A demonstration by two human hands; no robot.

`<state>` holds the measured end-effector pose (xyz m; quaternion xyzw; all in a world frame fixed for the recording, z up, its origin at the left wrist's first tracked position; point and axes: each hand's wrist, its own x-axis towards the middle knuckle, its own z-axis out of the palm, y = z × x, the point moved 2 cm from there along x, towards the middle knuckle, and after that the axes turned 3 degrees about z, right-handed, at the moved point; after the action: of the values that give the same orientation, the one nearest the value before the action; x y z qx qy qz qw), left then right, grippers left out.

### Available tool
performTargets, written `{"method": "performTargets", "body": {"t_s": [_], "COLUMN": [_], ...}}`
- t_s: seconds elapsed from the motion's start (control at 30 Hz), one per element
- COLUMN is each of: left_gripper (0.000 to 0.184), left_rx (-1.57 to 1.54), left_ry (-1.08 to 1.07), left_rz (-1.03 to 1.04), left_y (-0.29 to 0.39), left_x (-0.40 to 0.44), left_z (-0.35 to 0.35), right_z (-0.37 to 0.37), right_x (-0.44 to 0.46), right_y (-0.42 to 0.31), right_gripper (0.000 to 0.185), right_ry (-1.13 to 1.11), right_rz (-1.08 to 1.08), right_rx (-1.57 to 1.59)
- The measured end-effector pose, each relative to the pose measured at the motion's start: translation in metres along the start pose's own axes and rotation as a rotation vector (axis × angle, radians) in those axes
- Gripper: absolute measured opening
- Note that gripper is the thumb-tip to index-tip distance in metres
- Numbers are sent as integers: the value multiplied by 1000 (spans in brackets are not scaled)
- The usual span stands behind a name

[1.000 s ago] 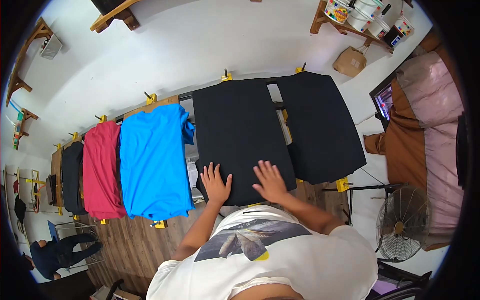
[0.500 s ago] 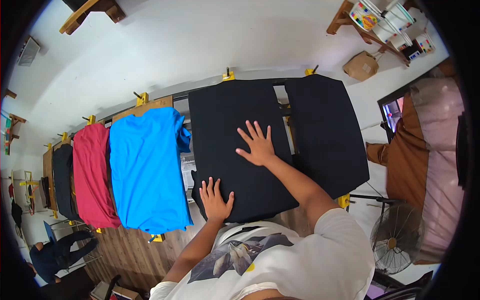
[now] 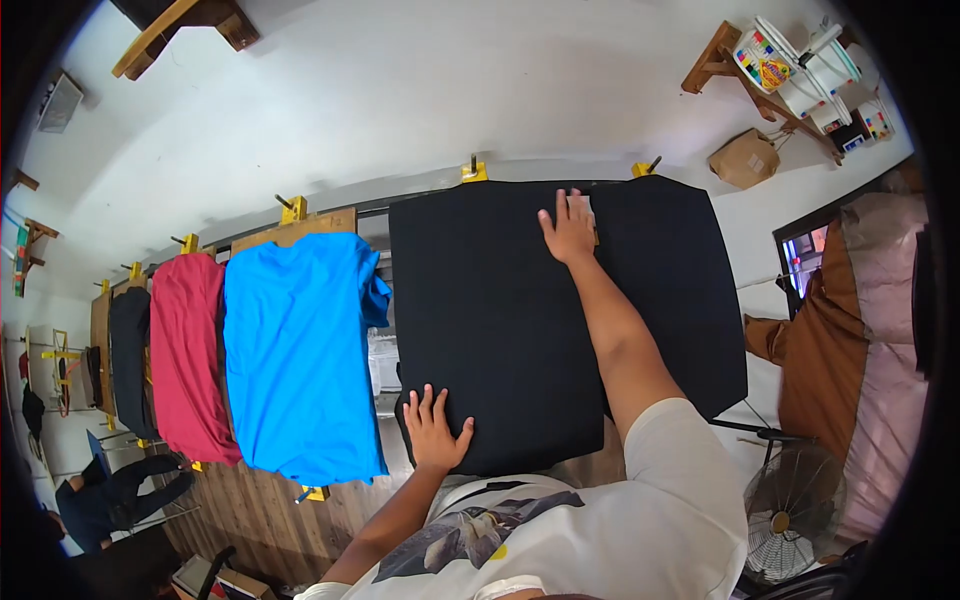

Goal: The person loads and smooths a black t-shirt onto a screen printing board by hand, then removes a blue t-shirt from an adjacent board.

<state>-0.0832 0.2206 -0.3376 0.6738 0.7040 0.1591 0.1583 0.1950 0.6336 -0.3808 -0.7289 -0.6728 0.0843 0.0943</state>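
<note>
A black shirt (image 3: 490,320) lies smooth over a board on the long rack in front of me. My left hand (image 3: 437,432) rests flat on its near left part, fingers spread. At its far right edge, my right hand (image 3: 570,234) is stretched out with the palm down, by the narrow gap to a second black shirt (image 3: 668,300). A small pale patch shows in that gap beside the fingers. To the left, a blue shirt (image 3: 300,350) with a few creases covers another board, and a red shirt (image 3: 190,350) hangs over the one beyond.
Yellow clamps (image 3: 474,172) line the rack's far side against the white wall. A standing fan (image 3: 782,520) is at lower right. Paint buckets (image 3: 770,60) sit on a wall shelf. At lower left, another person (image 3: 110,500) bends by the rack's far end.
My right hand has slid away from me and rightward, from the middle of the black shirt to its far right edge. The left hand stays near the front. The view has shifted slightly.
</note>
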Motion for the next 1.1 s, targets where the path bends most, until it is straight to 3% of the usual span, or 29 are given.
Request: {"method": "performTargets", "body": {"t_s": [0.03,0.07,0.13,0.27,0.4,0.47,0.5,0.53,0.57,0.67,0.73,0.8,0.87,0.93,0.97,1.03,1.07,1.1], "left_gripper": [78,78,78,78,78,78,78,77,77,77,76,76,75,75,75,75,75,75], "left_rx": [7,11,4,-2,-13,-26,-31,-29,-27,-30,-34,-38,-25,-18,-10,4,7,6], "left_ry": [0,2,3,-6,6,11,13,22,31,48,59,61,84,104,115,133,148,162], "left_rz": [1,3,5,-11,-10,-14,-17,-14,-7,4,7,19,16,39,44,63,69,74], "left_y": [1,1,0,-2,-2,-2,-1,0,0,0,-1,1,2,3,3,3,2,3], "left_x": [0,0,-2,-1,-1,-3,-3,-3,-3,-4,-5,-7,-8,-11,-11,-11,-12,-13], "left_z": [-1,-1,0,2,1,2,1,0,-1,-1,-1,0,-1,0,0,0,1,2], "right_z": [5,11,9,-4,13,-8,-12,-26,-3,-22,-47,-61,-50,-42,-40,-43,-43,-51], "right_x": [3,1,-7,-42,-46,-41,-39,-36,-37,-88,-156,-224,-279,-321,-338,-365,-377,-390], "right_y": [-6,-12,-46,-120,-109,-81,-59,-40,-15,18,14,20,53,84,96,106,108,103], "right_gripper": [80,80,79,77,79,81,80,78,76,75,75,75,75,75,75,75,75,74], "right_ry": [53,57,228,18,-69,-13,47,-31,98,246,181,44,6,-31,-15,-7,3,73], "right_rz": [136,141,7,-472,-618,-489,-335,-141,72,47,-233,-355,-142,180,183,392,400,264], "right_rx": [-94,-94,-180,-13,-137,-180,-82,26,-40,20,-14,-11,48,312,318,402,411,359]}}
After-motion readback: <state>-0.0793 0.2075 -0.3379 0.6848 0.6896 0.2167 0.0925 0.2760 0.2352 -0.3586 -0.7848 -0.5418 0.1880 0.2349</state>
